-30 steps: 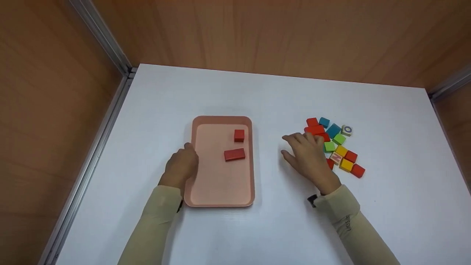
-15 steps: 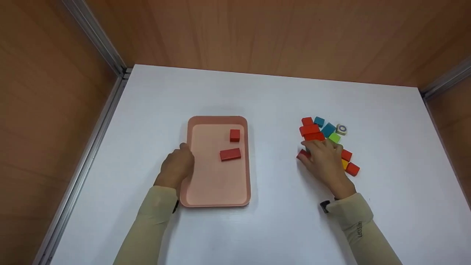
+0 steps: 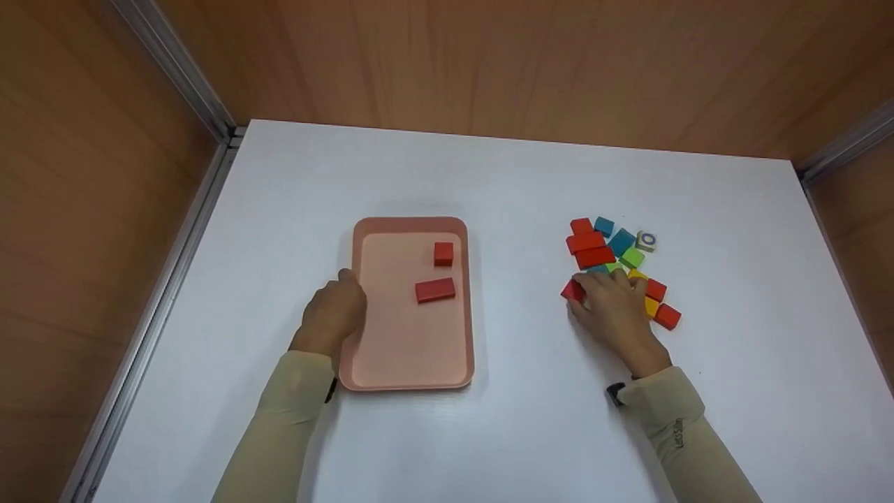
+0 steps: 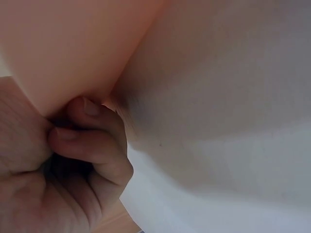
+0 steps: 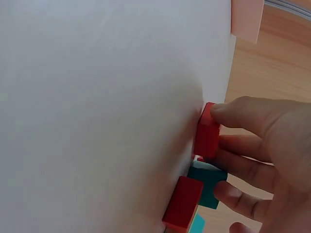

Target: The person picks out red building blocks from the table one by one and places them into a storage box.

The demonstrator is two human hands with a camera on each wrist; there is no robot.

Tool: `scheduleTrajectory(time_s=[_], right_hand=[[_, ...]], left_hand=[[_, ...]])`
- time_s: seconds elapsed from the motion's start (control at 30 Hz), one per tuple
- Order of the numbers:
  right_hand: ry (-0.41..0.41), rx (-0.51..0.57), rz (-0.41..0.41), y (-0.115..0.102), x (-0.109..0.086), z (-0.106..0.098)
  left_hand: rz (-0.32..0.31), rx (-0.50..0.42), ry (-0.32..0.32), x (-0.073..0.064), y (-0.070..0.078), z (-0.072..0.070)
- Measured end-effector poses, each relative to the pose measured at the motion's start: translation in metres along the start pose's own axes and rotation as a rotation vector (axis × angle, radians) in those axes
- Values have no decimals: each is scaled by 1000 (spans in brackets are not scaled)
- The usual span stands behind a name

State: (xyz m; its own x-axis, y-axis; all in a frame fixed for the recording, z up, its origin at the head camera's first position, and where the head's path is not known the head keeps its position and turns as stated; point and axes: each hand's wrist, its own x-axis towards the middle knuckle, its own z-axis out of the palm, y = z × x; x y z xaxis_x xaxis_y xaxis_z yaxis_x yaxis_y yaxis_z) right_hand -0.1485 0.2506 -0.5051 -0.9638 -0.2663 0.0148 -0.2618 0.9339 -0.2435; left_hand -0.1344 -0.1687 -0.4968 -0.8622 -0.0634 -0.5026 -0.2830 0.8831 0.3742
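My left hand (image 3: 331,314) grips the left rim of the pink tray (image 3: 469,335); its fingertips curl under the wall in the left wrist view. In the tray lie a red cube (image 3: 443,254) and a red oblong block (image 3: 435,290). At the near left side of a block pile, my right hand (image 3: 618,318) pinches a red block (image 5: 208,132) between thumb and fingers. Just beyond that block, the right wrist view shows a teal block (image 5: 208,182) by my other fingers and another red block (image 5: 183,204). My palm covers part of the pile in the head view.
Around my right hand lie red oblong blocks (image 3: 585,242), blue blocks (image 3: 621,242), a green block (image 3: 632,258), an O-marked block (image 3: 647,241) and a red block (image 3: 668,316). Wooden panels (image 3: 489,70) border the white table (image 3: 419,447).
My right hand has moved right and down onto the pile's near left side and taken hold of a red block there. My left hand stays on the tray. The head view has shifted slightly.
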Motion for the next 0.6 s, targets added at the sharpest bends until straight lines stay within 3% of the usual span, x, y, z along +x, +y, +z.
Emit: scheduleTrajectory(time_s=[0.6], right_hand=[[23,29,-16,-15,7,-9]], left_hand=[[-17,-4,-10,2,0,0]])
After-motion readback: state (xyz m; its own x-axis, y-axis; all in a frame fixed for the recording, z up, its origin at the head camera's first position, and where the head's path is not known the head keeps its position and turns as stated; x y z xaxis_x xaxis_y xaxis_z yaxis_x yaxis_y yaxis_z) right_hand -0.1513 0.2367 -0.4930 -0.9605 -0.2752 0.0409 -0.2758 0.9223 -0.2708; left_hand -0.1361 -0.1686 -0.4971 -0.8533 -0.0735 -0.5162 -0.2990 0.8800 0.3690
